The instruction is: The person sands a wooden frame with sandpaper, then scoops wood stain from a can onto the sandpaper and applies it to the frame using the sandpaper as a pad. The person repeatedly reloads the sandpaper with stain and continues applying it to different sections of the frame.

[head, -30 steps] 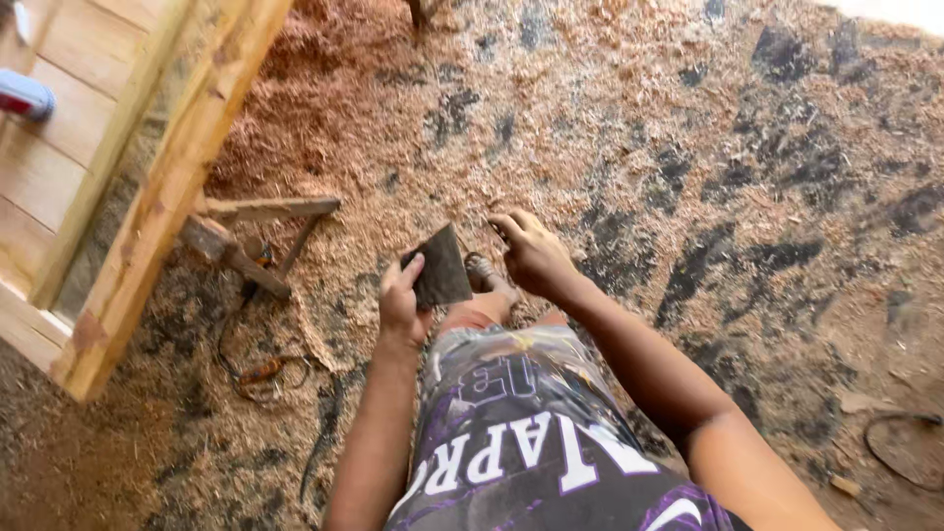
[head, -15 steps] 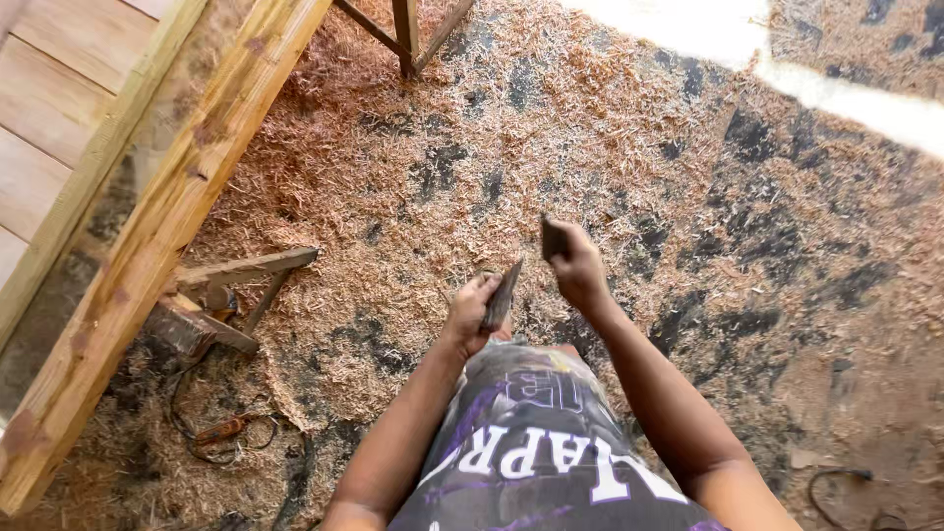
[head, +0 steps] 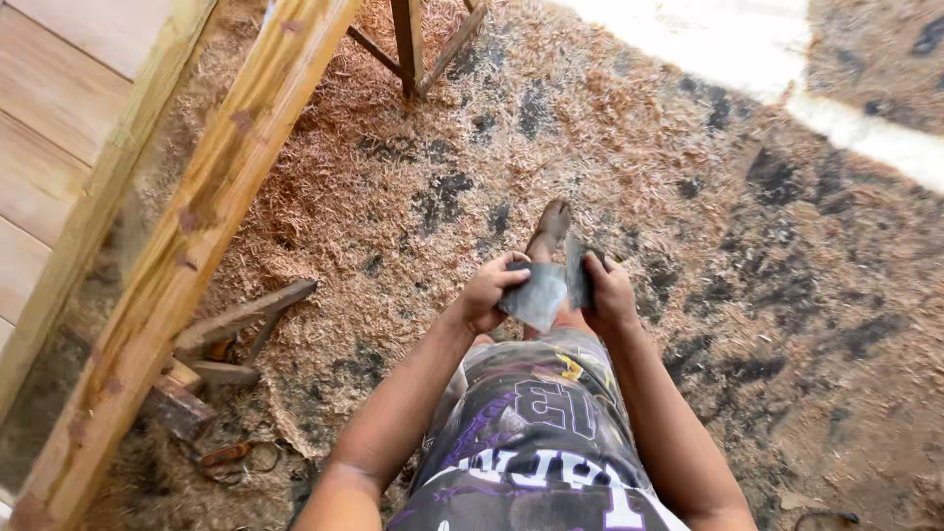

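Both of my hands meet in front of my waist over the sawdust floor. My left hand (head: pixel 486 292) pinches a grey, worn sheet that looks like sandpaper (head: pixel 537 295) by its left edge. My right hand (head: pixel 607 292) grips a second dark piece (head: pixel 574 269) of the same kind, held upright and touching the first sheet. Just beyond my hands, my foot (head: pixel 549 230) stands on the shavings. My patterned shorts fill the bottom of the view.
A long timber beam (head: pixel 202 236) runs diagonally on the left, beside pale boards (head: pixel 44 167). Wood offcuts (head: pixel 241 320) and a rusty tool (head: pixel 228 454) lie under it. Legs of a wooden stand (head: pixel 411 44) rise at the top. Sawdust covers the ground.
My view has swung up and right. My hands have come together: a second ago the left held one flat sheet with the right hand open above it; now each hand grips a piece.
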